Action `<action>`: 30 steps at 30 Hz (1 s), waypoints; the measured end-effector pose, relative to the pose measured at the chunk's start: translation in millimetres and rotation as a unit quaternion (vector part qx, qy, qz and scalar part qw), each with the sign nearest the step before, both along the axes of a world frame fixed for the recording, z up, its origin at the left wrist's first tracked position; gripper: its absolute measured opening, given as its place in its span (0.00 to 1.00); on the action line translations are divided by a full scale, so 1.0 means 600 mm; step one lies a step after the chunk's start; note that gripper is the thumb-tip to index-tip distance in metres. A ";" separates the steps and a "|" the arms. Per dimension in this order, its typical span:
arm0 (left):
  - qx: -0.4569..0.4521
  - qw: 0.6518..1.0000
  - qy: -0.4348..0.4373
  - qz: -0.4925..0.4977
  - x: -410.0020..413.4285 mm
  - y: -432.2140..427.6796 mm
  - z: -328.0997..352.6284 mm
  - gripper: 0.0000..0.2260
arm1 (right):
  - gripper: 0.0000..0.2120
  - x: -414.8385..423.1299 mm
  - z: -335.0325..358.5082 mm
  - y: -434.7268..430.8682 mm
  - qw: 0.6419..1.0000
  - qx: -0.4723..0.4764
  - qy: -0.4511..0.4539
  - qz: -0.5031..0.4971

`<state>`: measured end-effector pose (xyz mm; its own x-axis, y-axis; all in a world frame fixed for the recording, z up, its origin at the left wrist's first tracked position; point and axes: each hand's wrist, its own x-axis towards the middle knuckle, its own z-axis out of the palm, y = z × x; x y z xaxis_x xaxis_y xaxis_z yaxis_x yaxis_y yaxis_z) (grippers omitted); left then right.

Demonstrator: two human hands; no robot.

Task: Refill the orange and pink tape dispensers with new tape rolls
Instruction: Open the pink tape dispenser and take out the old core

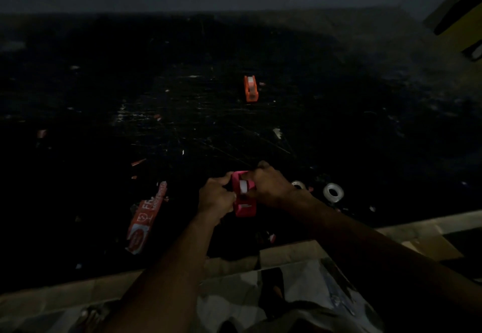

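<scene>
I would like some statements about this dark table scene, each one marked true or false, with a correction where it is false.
1. Both hands are on the pink dispenser. True: the left hand and the right hand hold it from either side.
2. The orange dispenser lies right beside the pink one. False: it stands apart, farther away on the table.
3. A white roll sits in the pink dispenser. True.
4. The orange dispenser is empty. False: a whitish roll shows inside it.
5. A loose clear tape roll lies to the right of the hands. True.
6. The red and white wrapper lies to the right of the hands. False: it lies to their left.
</scene>
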<state>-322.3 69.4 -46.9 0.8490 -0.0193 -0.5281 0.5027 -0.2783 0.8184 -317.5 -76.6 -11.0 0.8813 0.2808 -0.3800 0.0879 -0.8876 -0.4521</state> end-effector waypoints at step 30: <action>-0.131 0.991 -0.020 0.024 -0.036 -0.016 0.103 0.17 | 0.08 -0.051 0.071 -0.051 0.992 0.042 -0.120 -0.024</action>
